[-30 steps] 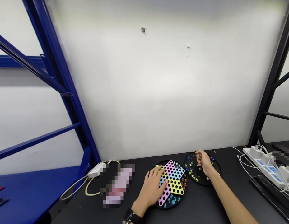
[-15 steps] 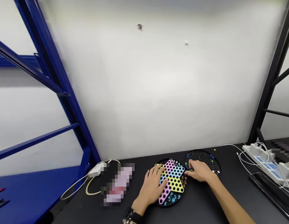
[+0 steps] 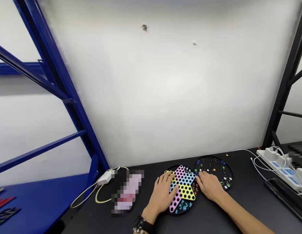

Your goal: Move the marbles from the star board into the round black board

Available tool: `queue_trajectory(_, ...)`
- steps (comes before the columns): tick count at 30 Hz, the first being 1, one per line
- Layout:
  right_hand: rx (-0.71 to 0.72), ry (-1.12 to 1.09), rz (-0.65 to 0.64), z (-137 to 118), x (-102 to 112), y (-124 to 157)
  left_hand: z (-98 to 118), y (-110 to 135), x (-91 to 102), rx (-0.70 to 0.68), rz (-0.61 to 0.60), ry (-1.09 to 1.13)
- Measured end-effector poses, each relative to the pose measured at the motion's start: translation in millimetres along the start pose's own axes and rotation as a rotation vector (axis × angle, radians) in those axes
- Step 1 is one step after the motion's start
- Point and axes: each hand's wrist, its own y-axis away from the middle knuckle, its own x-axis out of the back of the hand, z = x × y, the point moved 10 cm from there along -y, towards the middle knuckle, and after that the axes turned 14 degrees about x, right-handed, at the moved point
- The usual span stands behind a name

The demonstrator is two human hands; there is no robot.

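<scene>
A Chinese checkers board [image 3: 187,191] with a pink, yellow and blue dotted star lies on the black table, glass marbles [image 3: 183,205] filling the rim around the star. My left hand [image 3: 162,191] rests flat on its left side, fingers spread, covering part of the star. To the right, touching or nearly so, is a round black tray [image 3: 231,170] with scattered blue, green, white and orange marbles. Over its near-left edge, my right hand [image 3: 210,186] bends its fingers close to the thumb, near a few marbles. Whatever lies between those fingertips is hidden.
A white power strip [image 3: 282,170] with plugs and cables, plus a black phone-like slab [image 3: 284,195], occupies the right side. Left of the boards lie a blurred-out pink item [image 3: 128,191] and a white adapter [image 3: 105,177] with its cable. A white wall [image 3: 165,97] rises behind.
My right hand has drawn slightly nearer on the tray, its thumb and fingers closer together, uncovering an orange and a white marble. My left hand stays on the board. The view has shifted slightly.
</scene>
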Motion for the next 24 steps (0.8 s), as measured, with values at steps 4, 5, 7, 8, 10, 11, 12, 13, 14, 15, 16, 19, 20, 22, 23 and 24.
queue_trajectory(4,-0.041,0.022,0.012,4.7,-0.6,7.3,2.8,0.6,1.6,-0.01,0.001,0.0)
queue_trajectory(5,-0.051,0.026,0.008,5.6,-0.1,7.8,3.0,0.4,1.5,-0.012,0.003,0.0)
queue_trajectory(7,-0.064,0.034,0.002,5.9,1.9,8.0,2.6,-0.3,0.3,-0.012,0.001,-0.002)
queue_trajectory(8,-0.07,0.036,-0.002,5.9,2.9,8.0,2.1,-0.6,-0.7,-0.01,-0.004,-0.003)
queue_trajectory(10,-0.074,0.042,-0.008,5.5,4.4,8.0,1.2,-1.2,-2.9,-0.003,-0.02,-0.005)
queue_trajectory(11,-0.072,0.044,-0.014,5.0,4.6,8.1,0.8,-1.4,-3.4,0.001,-0.024,-0.004)
queue_trajectory(12,-0.066,0.046,-0.02,4.5,4.3,8.1,0.5,-1.5,-3.7,0.005,-0.028,-0.002)
queue_trajectory(13,-0.058,0.049,-0.025,3.9,3.9,8.1,0.5,-1.6,-3.6,0.006,-0.028,0.0)
queue_trajectory(14,-0.05,0.05,-0.03,3.4,3.2,8.0,0.8,-1.6,-3.2,0.005,-0.022,0.001)
queue_trajectory(15,-0.042,0.051,-0.034,2.9,2.4,7.8,1.1,-1.6,-2.4,0.002,-0.013,0.001)
queue_trajectory(16,-0.037,0.052,-0.037,2.7,1.6,7.6,1.6,-1.6,-1.7,-0.003,-0.002,0.002)
queue_trajectory(19,-0.034,0.052,-0.038,2.4,0.8,6.9,2.0,-1.8,-1.4,-0.014,0.016,0.004)
queue_trajectory(20,-0.035,0.049,-0.036,2.4,1.0,6.7,1.8,-2.0,-1.7,-0.013,0.016,0.006)
queue_trajectory(22,-0.037,0.042,-0.03,2.6,1.9,6.6,1.4,-2.2,-2.1,-0.011,0.011,0.009)
queue_trajectory(23,-0.035,0.039,-0.027,2.4,2.6,6.5,1.3,-2.2,-2.1,-0.009,0.007,0.009)
queue_trajectory(24,-0.029,0.037,-0.024,2.0,3.2,6.3,1.4,-2.1,-1.8,-0.007,0.004,0.011)
